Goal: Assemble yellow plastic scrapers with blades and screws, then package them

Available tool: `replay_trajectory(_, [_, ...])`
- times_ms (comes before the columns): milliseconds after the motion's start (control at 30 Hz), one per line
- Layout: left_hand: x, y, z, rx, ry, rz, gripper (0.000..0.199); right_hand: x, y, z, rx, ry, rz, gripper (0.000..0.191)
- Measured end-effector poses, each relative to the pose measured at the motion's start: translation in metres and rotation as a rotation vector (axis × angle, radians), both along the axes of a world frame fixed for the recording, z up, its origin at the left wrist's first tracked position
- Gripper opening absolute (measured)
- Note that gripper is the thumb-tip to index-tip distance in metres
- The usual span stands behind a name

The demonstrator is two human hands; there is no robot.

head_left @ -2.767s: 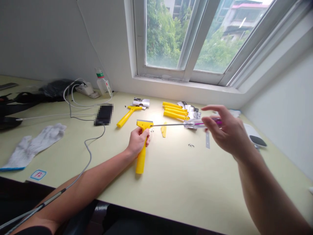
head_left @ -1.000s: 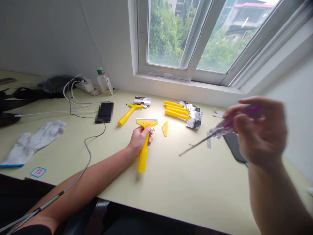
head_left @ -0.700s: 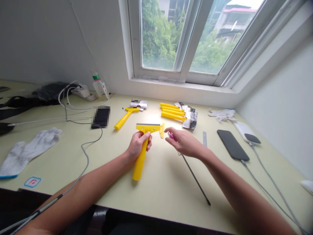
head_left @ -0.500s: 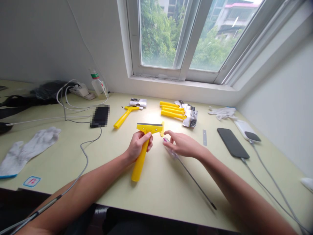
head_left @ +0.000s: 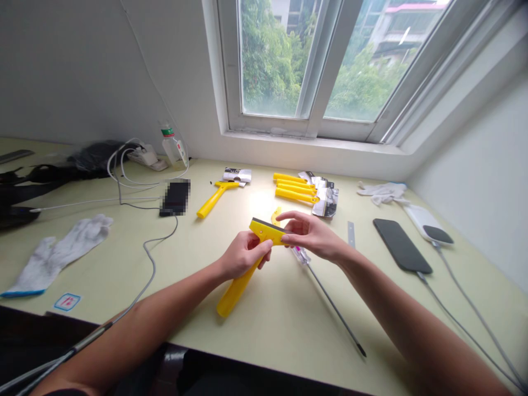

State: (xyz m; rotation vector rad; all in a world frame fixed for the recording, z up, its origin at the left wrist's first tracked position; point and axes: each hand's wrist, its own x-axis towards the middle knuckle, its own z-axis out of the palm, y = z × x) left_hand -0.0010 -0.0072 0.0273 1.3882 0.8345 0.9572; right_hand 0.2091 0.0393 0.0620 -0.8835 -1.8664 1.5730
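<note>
A yellow scraper (head_left: 236, 291) with a dark strip along its head is held over the table, its handle slanting down to the left. My left hand (head_left: 246, 254) is wrapped around the neck, thumb on top. My right hand (head_left: 307, 234) pinches the right end of the scraper's head between thumb and fingers. Just behind the head lies a small yellow plastic piece (head_left: 275, 215), partly hidden. A screwdriver (head_left: 334, 306) rests on the table below my right hand, its clear handle partly covered and its shaft pointing toward the front right.
Another yellow scraper (head_left: 212, 203) lies behind, left. Several yellow handles (head_left: 295, 192) with packaging (head_left: 325, 202) lie at the back. A flat metal blade (head_left: 351, 235), a black phone (head_left: 402, 245) and a power bank (head_left: 429, 224) are right. White gloves (head_left: 61, 253), a bottle (head_left: 174, 149) and cables stand left.
My right hand has moved from above the screwdriver handle to the scraper's head and now grips its right end. The scraper has tilted, its head turning down on the right.
</note>
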Motion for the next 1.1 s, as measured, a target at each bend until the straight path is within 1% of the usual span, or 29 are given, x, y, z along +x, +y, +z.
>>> replay_trajectory(67, [-0.007, 0.011, 0.004, 0.049, 0.069, 0.048, 0.04, 0.001, 0.002, -0.001, -0.007, 0.019, -0.021, 0.049])
replay_trajectory(133, [-0.021, 0.031, 0.008, 0.098, 0.187, 0.181, 0.049, 0.003, 0.002, 0.001, -0.011, 0.022, -0.047, 0.053])
replay_trajectory(167, [-0.031, 0.044, 0.011, 0.125, 0.281, 0.292, 0.052, 0.003, 0.002, 0.003, -0.012, 0.018, -0.056, 0.054])
replay_trajectory(200, [-0.044, 0.056, 0.013, 0.166, 0.453, 0.441, 0.051, 0.004, 0.002, 0.005, -0.011, 0.015, -0.062, 0.054])
replay_trajectory(233, [-0.058, 0.069, 0.015, 0.202, 0.685, 0.614, 0.048, 0.005, 0.002, 0.006, -0.009, 0.013, -0.067, 0.054])
replay_trajectory(267, [-0.074, 0.081, 0.016, 0.203, 0.777, 0.733, 0.046, 0.005, 0.002, 0.007, -0.008, 0.01, -0.07, 0.053])
replay_trajectory(333, [-0.107, 0.099, 0.017, 0.175, 0.903, 0.893, 0.046, 0.006, 0.002, 0.008, -0.009, 0.006, -0.07, 0.054])
replay_trajectory(367, [-0.123, 0.105, 0.016, 0.14, 0.967, 0.956, 0.051, 0.006, 0.002, 0.008, -0.007, 0.002, -0.066, 0.054])
replay_trajectory(433, [-0.15, 0.113, 0.011, 0.053, 1.075, 1.043, 0.064, 0.006, 0.002, 0.007, -0.001, -0.004, -0.057, 0.056])
replay_trajectory(533, [-0.176, 0.119, 0.001, -0.051, 1.18, 1.082, 0.089, 0.007, 0.003, 0.006, 0.005, -0.009, -0.051, 0.059])
replay_trajectory(633, [-0.187, 0.126, -0.005, -0.146, 1.277, 1.059, 0.108, 0.008, 0.002, 0.006, -0.005, -0.021, -0.043, 0.061])
replay_trajectory(700, [-0.19, 0.131, -0.005, -0.234, 1.365, 1.015, 0.114, 0.009, 0.002, 0.005, -0.021, -0.029, -0.033, 0.062])
replay_trajectory(767, [-0.191, 0.134, -0.003, -0.302, 1.425, 0.972, 0.117, 0.011, 0.003, 0.004, -0.032, -0.034, -0.025, 0.062])
replay_trajectory(833, [-0.191, 0.135, -0.001, -0.321, 1.435, 0.955, 0.117, 0.011, 0.004, 0.002, -0.036, -0.037, -0.017, 0.063])
replay_trajectory(1100, [-0.179, 0.137, -0.004, -0.235, 1.459, 0.941, 0.114, 0.012, 0.007, -0.004, -0.052, -0.044, 0.006, 0.064])
